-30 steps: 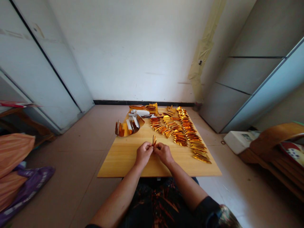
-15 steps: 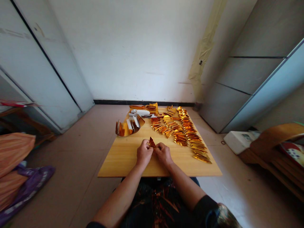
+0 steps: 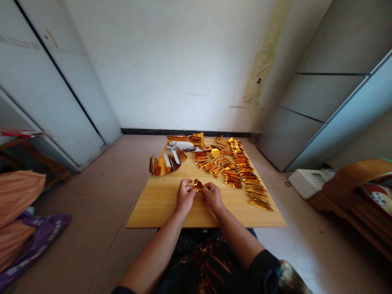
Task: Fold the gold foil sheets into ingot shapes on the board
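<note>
Between my two hands, above the near middle of the wooden table (image 3: 159, 208), is a piece of shiny gold foil paper (image 3: 198, 185), partly folded. My left hand (image 3: 185, 197) pinches its left side between thumb and fingers. On the other side my right hand (image 3: 212, 195) grips the right edge with its fingertips. Folded gold foil pieces (image 3: 252, 181) lie overlapping in rows to the right and beyond my hands. A curved gold foil sheet (image 3: 159, 166) with white and brown strips sits at the table's left edge.
More foil sheets (image 3: 198, 139) and a white roll-like bundle (image 3: 181, 145) lie at the table's far left. A white wall (image 3: 183, 73) stands behind. Grey cabinets (image 3: 324, 94) rise on the right, with a white box (image 3: 306, 183) on the floor and orange bags (image 3: 18, 200) at left.
The foil paper between my hands has turned from an upright pointed shape to a wider, more spread one. My hands have moved slightly apart.
</note>
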Demonstrator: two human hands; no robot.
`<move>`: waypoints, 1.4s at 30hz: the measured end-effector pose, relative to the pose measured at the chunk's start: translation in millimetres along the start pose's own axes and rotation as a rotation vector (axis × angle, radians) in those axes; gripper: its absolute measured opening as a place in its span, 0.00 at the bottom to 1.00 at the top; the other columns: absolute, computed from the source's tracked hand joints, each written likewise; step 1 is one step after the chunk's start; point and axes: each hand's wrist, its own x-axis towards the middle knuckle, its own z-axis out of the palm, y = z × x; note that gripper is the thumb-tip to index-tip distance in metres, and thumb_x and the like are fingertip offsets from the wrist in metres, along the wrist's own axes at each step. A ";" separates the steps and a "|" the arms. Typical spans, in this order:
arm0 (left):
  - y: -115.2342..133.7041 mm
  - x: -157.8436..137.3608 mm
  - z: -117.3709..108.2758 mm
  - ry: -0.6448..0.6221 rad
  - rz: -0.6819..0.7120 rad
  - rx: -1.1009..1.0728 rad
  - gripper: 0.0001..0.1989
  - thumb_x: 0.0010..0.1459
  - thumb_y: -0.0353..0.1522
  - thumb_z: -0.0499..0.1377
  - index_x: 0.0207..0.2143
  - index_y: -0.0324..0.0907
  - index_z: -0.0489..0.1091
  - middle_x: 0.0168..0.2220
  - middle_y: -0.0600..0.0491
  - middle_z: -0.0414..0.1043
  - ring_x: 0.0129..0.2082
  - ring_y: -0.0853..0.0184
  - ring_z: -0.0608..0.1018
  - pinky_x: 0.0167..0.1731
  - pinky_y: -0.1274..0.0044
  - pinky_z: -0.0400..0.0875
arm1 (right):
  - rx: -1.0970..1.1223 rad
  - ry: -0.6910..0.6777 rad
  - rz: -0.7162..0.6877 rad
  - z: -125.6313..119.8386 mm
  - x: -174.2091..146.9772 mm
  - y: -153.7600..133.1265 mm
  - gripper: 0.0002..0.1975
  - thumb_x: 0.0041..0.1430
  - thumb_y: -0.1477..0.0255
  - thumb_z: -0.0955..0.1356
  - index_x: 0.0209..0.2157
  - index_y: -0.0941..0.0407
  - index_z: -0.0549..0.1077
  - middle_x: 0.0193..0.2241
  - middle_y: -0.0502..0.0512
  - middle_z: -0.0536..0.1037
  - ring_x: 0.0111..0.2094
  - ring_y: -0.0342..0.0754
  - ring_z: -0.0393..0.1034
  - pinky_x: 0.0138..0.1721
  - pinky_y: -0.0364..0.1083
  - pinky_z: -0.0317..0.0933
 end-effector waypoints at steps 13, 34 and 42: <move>7.4 -4.6 1.5 0.066 0.170 0.425 0.24 0.46 0.25 0.55 0.48 0.44 0.63 0.20 0.62 0.69 0.21 0.71 0.71 0.26 0.81 0.61 | -0.117 -0.009 -0.074 -1.7 4.0 -1.3 0.04 0.43 0.71 0.62 0.22 0.55 0.68 0.17 0.46 0.70 0.22 0.43 0.63 0.25 0.40 0.57; 5.9 1.5 -1.3 -0.031 0.067 0.364 0.12 0.53 0.33 0.54 0.40 0.42 0.69 0.21 0.58 0.71 0.20 0.70 0.73 0.23 0.81 0.64 | -0.227 -0.048 -0.246 -5.6 7.4 -8.2 0.07 0.51 0.70 0.63 0.24 0.55 0.70 0.22 0.49 0.73 0.25 0.43 0.66 0.29 0.40 0.57; 0.4 2.0 -0.1 -0.066 0.021 0.303 0.12 0.55 0.36 0.51 0.38 0.40 0.69 0.24 0.56 0.71 0.21 0.71 0.72 0.22 0.82 0.65 | -0.235 -0.052 -0.176 -4.7 7.2 -5.6 0.07 0.52 0.69 0.62 0.25 0.55 0.69 0.22 0.48 0.72 0.25 0.43 0.65 0.26 0.39 0.56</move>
